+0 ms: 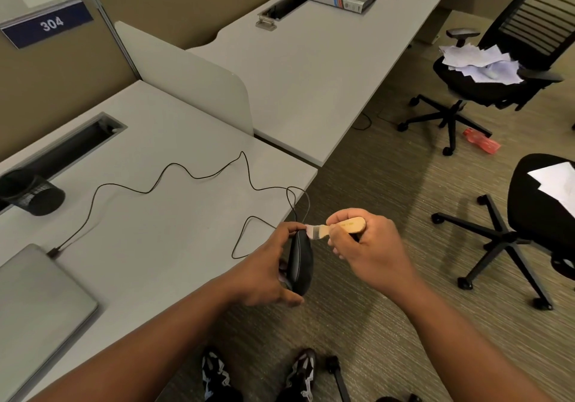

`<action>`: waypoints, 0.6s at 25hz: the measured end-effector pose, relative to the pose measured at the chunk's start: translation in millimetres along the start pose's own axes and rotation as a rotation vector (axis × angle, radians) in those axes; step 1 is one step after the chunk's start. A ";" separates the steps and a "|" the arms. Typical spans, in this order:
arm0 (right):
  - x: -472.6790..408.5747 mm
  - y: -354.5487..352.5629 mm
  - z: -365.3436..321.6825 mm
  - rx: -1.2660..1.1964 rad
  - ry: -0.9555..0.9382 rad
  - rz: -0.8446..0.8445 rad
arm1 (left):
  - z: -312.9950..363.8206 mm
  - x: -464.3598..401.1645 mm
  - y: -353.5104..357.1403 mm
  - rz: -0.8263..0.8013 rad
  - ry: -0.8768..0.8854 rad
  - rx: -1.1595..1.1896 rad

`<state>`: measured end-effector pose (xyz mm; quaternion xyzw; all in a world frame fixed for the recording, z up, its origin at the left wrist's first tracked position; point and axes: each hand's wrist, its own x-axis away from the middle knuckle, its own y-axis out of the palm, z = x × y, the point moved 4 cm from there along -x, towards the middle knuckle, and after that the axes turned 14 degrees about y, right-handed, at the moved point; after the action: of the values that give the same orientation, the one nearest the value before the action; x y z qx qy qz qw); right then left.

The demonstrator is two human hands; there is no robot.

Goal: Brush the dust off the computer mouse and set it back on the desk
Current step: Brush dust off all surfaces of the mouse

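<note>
My left hand [264, 272] grips a black computer mouse [300, 261], held on edge just past the desk's front corner, above the carpet. Its thin black cable [174, 168] snakes back across the grey desk [149, 230] to a plug at the laptop. My right hand [367, 249] holds a small brush with a pale wooden handle [351, 225]. The brush's bristles [311, 232] touch the far end of the mouse.
A closed grey laptop [40, 302] lies at the desk's near left. A black mesh pen cup [32, 194] stands by the cable slot [71, 146]. Two black office chairs [485, 84] [541, 224] with papers stand on the carpet to the right. My shoes [258, 373] are below.
</note>
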<state>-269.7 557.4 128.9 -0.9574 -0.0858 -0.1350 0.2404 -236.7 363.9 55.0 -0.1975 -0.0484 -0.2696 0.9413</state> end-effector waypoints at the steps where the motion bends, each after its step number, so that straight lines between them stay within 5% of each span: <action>1: 0.0 -0.2 0.6 0.032 0.009 -0.020 | 0.0 0.1 -0.4 0.005 0.001 0.002; 9: -1.4 -9.5 -4.0 0.083 0.002 0.019 | 0.0 0.7 1.5 -0.002 0.004 0.000; 15: 4.5 -3.6 2.6 0.230 0.076 -0.159 | -1.7 3.2 0.9 0.031 0.000 0.014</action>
<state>-265.6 562.2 129.6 -0.9079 -0.1671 -0.1788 0.3403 -233.6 362.3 53.8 -0.1915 -0.0472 -0.2546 0.9467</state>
